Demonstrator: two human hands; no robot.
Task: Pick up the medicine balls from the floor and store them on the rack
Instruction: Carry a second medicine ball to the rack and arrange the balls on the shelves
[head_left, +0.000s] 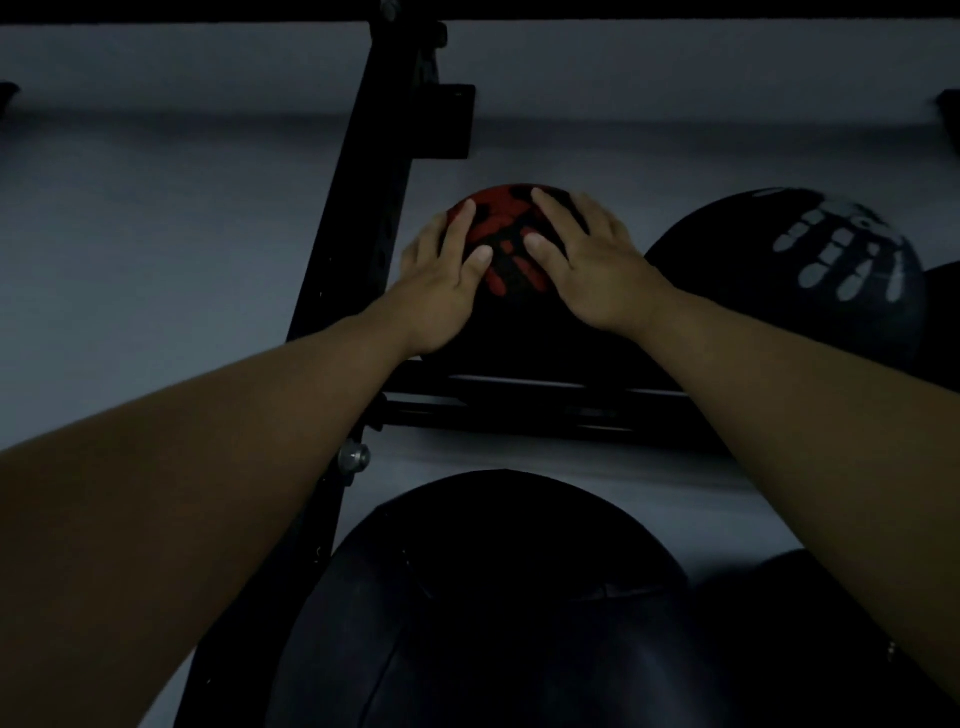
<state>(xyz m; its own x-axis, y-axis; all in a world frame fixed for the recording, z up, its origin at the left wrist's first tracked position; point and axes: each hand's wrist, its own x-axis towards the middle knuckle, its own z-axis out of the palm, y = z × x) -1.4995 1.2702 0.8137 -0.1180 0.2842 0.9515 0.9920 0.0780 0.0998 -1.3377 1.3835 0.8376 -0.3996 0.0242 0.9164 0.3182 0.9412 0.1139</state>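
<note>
A black medicine ball with a red handprint (506, 244) rests on the black rack's shelf rails (519, 410), tight against the rack's left upright (363, 218). My left hand (441, 280) lies flat on the ball's left side and my right hand (587, 265) on its right side, fingers spread over the top. To its right on the same shelf sits a black ball with a white handprint (789, 280). The view is dim.
On the shelf below, close to me, sits a large black ball (493, 597), with another dark ball (810, 623) at its right. A silver bolt (354, 457) sticks out of the upright. A pale wall lies behind the rack.
</note>
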